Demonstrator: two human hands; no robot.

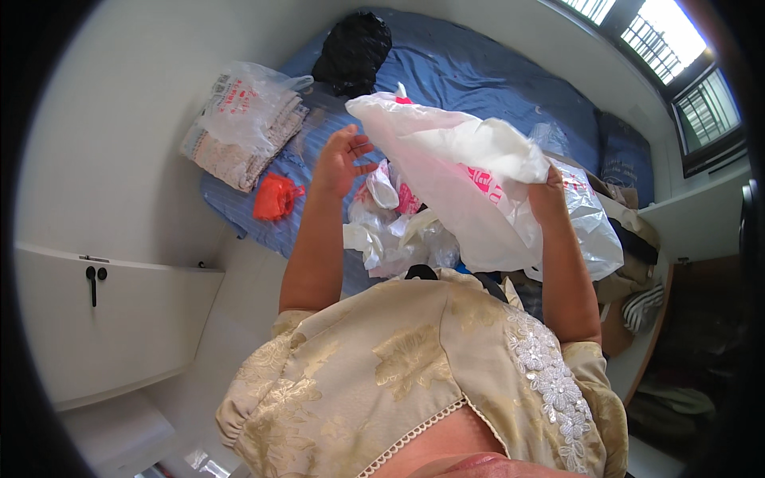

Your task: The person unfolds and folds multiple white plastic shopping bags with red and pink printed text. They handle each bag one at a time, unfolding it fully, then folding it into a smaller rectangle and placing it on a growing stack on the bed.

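A large white plastic bag with pink print [436,143] hangs from my right hand [548,188], which grips one end of it. My left hand [346,160] is raised beside the bag's other end, its fingers apart and slightly curled, with nothing in them. Below the held bag, a heap of crumpled clear and white plastic bags [388,233] lies on the bed, some with pink parts. Another white bag with red print [588,221] stands behind my right forearm. A small knotted red plastic bag [276,196] lies left of my left forearm.
The bed has a blue sheet [478,71]. A black plastic bag [354,51] lies at its far side. Folded patterned bedding [239,161] with a clear printed bag [239,104] on top is at the left. Clothes [642,310] are piled at the right, near an open cabinet [687,334].
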